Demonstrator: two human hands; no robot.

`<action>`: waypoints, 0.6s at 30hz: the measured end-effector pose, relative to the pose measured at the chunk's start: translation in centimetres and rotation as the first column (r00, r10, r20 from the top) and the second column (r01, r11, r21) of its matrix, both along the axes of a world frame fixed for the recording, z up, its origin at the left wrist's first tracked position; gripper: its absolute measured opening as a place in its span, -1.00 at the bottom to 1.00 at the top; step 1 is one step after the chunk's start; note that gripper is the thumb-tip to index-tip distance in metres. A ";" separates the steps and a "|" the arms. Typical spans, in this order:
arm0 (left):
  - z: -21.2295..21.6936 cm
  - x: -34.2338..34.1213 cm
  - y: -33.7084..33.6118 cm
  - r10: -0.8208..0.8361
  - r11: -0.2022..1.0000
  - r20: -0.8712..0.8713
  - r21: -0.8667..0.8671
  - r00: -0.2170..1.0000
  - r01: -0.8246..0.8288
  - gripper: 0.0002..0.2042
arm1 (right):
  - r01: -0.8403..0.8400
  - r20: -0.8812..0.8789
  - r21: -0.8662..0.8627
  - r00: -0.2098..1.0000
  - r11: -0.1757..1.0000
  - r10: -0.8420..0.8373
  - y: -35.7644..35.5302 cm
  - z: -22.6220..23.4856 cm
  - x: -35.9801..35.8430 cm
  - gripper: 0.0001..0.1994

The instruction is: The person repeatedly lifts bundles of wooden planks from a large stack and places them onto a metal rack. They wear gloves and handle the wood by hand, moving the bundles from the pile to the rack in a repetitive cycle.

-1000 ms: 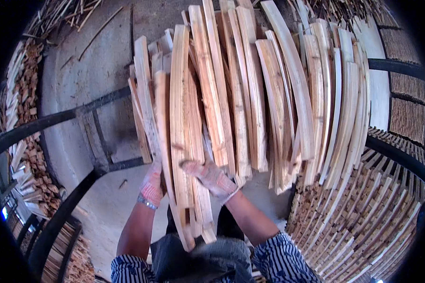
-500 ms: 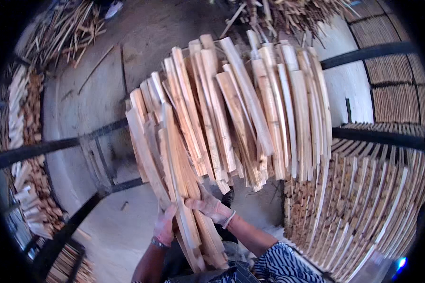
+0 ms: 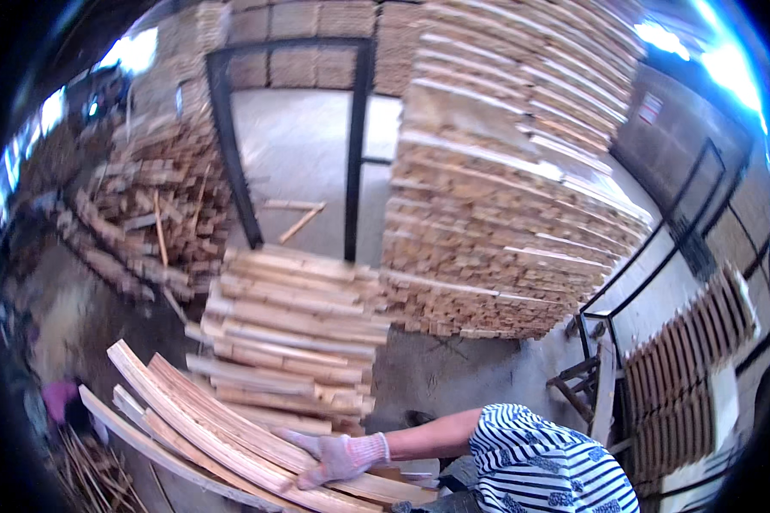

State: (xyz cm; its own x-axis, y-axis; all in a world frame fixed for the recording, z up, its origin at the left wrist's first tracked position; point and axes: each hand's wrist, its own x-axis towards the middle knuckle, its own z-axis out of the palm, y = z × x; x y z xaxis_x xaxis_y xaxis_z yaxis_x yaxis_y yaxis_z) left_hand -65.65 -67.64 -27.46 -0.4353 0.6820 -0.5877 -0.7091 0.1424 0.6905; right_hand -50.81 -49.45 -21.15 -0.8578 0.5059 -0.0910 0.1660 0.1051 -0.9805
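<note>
Carrying, seemingly: your pink-white-gloved right hand (image 3: 338,457) clasps long, tan wooden planks (image 3: 205,423); next calls for steady support. Left hand's unseen, can't tell.

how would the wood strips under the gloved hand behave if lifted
The wood strips look like solid sawn timber, so each is probably stiff. Their ends are uneven and no tie shows, so they may slide apart. Flat sides suggest little rolling.
</note>
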 end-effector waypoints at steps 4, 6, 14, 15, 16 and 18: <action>-4.9 1.7 4.5 -0.115 0.990 -0.483 0.020 0.868 0.142 -0.78 | 0.134 0.009 -0.050 0.991 0.990 -0.134 1.2 7.1 11.7 0.14; -0.1 5.8 8.0 -0.218 0.966 -0.413 0.034 0.884 0.255 -0.74 | 0.234 0.017 0.075 0.972 0.969 -0.236 1.4 7.2 15.8 0.10; 15.0 25.2 20.8 -0.495 0.674 -0.626 0.160 0.603 0.721 -0.54 | 0.631 -0.270 0.438 0.771 0.640 -0.576 2.5 12.1 33.8 -0.05; 16.5 27.0 21.3 -0.483 0.655 -0.655 0.171 0.582 0.736 -0.51 | 0.631 -0.345 0.311 0.771 0.710 -0.535 3.6 12.1 35.2 0.03; 17.6 29.0 21.8 -0.492 0.617 -0.668 0.184 0.558 0.765 -0.48 | 0.624 -0.401 0.176 0.752 0.761 -0.524 4.3 11.2 36.9 0.13; 19.8 33.0 23.6 -0.507 0.528 -0.703 0.203 0.498 0.824 -0.42 | 0.606 -0.385 0.062 0.748 0.793 -0.541 7.0 10.5 41.1 0.30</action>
State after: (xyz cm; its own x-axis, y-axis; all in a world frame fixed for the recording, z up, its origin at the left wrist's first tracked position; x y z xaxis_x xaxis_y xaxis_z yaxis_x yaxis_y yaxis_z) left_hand -32.63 -44.08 -7.70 0.1877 0.9812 0.0443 -0.0504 -0.0354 0.9981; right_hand -9.71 -42.41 -10.68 -0.3600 0.8907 0.2777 -0.0783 0.2678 -0.9603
